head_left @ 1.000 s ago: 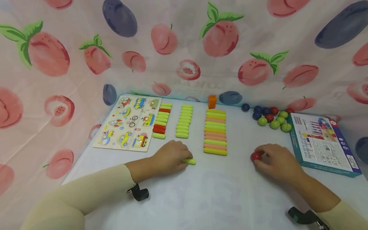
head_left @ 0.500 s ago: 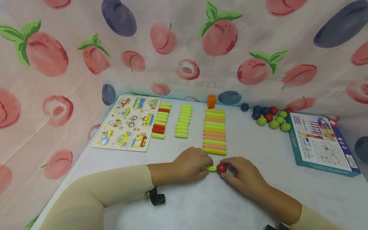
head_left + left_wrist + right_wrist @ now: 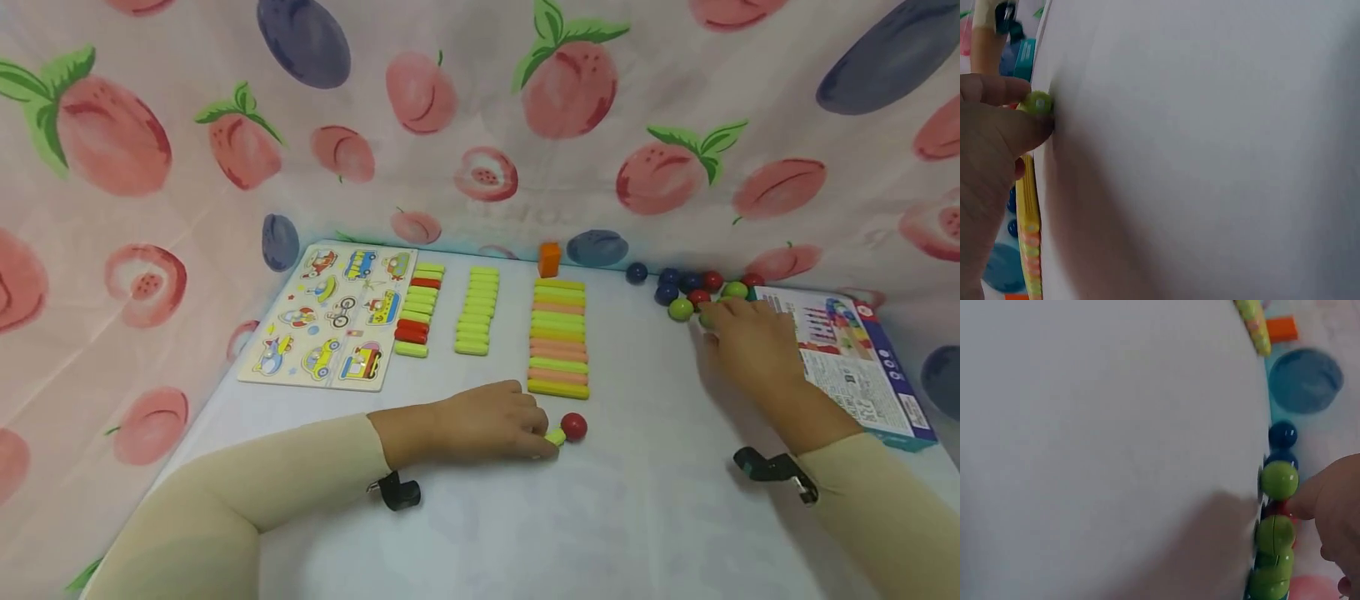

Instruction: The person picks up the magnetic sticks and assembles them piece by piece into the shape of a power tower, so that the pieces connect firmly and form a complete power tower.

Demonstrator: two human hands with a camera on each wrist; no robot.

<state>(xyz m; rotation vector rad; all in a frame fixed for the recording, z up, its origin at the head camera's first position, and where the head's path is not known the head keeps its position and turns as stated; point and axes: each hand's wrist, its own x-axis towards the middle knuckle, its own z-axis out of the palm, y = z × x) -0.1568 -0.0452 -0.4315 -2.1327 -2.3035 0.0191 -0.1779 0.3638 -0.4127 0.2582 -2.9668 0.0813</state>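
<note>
My left hand [image 3: 480, 421] pinches a short light green stick [image 3: 555, 437] just above the table; in the left wrist view the end of the green stick [image 3: 1039, 103] shows between thumb and finger. A red ball [image 3: 574, 427] sits at the stick's far end. At the back right, my right hand [image 3: 753, 350] reaches over a cluster of balls and hides part of it. In the right wrist view a fingertip of the right hand [image 3: 1335, 512] is beside a green ball [image 3: 1279, 480], with more green balls [image 3: 1275, 535] below; no ball is plainly gripped.
Blue balls [image 3: 667, 293] lie at the back. A boxed set [image 3: 840, 367] stands right of the balls. A column of coloured sticks [image 3: 558, 337], a column of green sticks [image 3: 476, 310], a green-and-red column [image 3: 417, 310], a picture puzzle board [image 3: 326, 317] and an orange block [image 3: 549, 259] lie leftward.
My left hand carried the green stick rightward. The right hand brought the red ball to the stick's end, let it go, then moved back right to the ball cluster.
</note>
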